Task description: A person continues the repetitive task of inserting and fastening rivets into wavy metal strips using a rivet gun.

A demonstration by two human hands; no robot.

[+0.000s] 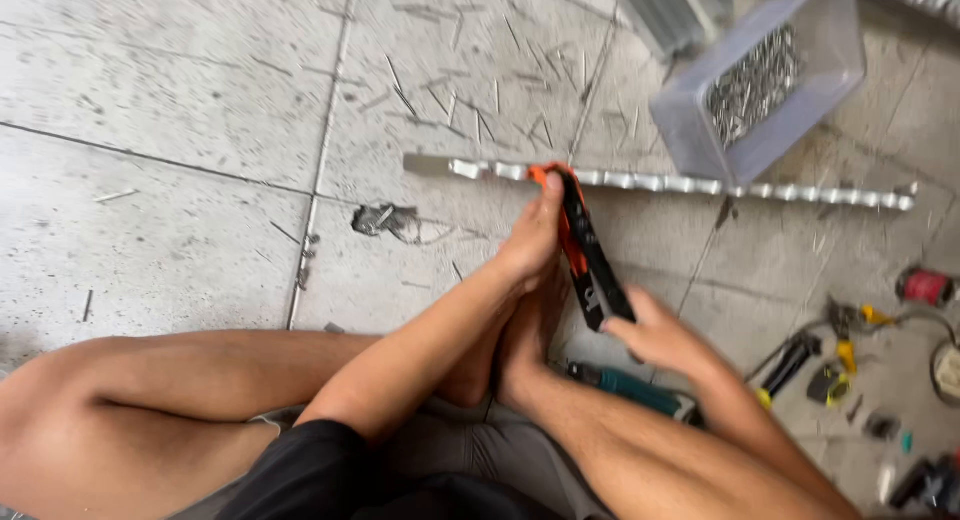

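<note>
A clear plastic box [800, 75] holding metal pins is sitting at far right. Loose nails [450, 105] are lying scattered across the grey floor tiles [180, 70]. A teal power tool [635, 388] is lying near centre. A red spool [926, 286] and yellow-handled tools [845, 355] are lying at near right.

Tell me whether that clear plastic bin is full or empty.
Partly full: the clear plastic bin holds a heap of small metal pieces, with bare wall above them.

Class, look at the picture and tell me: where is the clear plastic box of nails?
In the head view, the clear plastic box of nails sits on the tiled floor at upper right, just beyond the long metal strip.
</note>
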